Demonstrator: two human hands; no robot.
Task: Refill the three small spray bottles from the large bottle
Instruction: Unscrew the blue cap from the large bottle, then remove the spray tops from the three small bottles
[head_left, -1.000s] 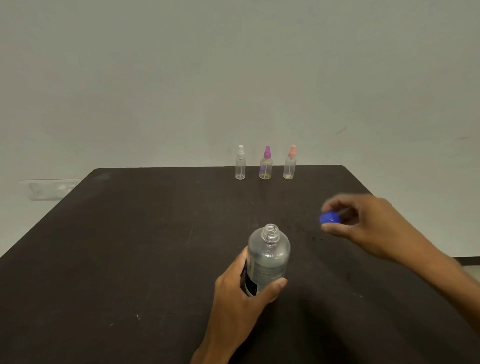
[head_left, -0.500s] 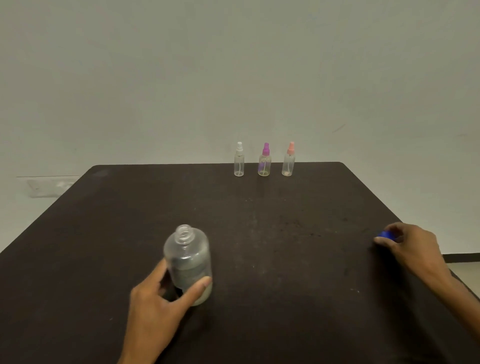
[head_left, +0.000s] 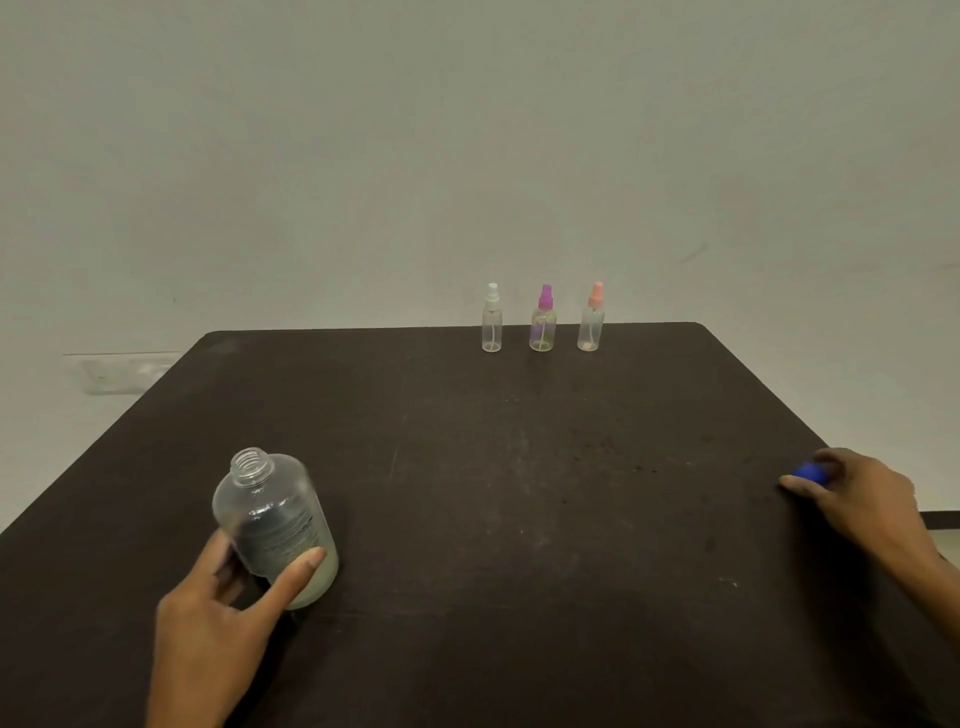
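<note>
Large bottle stands upright on the near-left part of the dark table, cap off, threaded neck open, clear liquid inside w/ a printed label on the side. Left hand wraps its lower body: thumb on the right flank, fingers round the back, so it's grasping the bottle, which looks to rest on the tabletop.

Blue cap is at the far right edge of the table, pinched in the right hand's fingertips, low by the surface; can't tell if it's touching down yet.

Three small spray bottles sit in a row at the far edge, well apart from both hands: white-topped, purple-topped, pink-topped. All three have spray heads on and look near empty, maybe a trace at the bottom.

Progress, as I judge it: only the opening of the big bottle is done. Left to do: unscrew each sprayer, pour x3, refit heads, recap.
</note>
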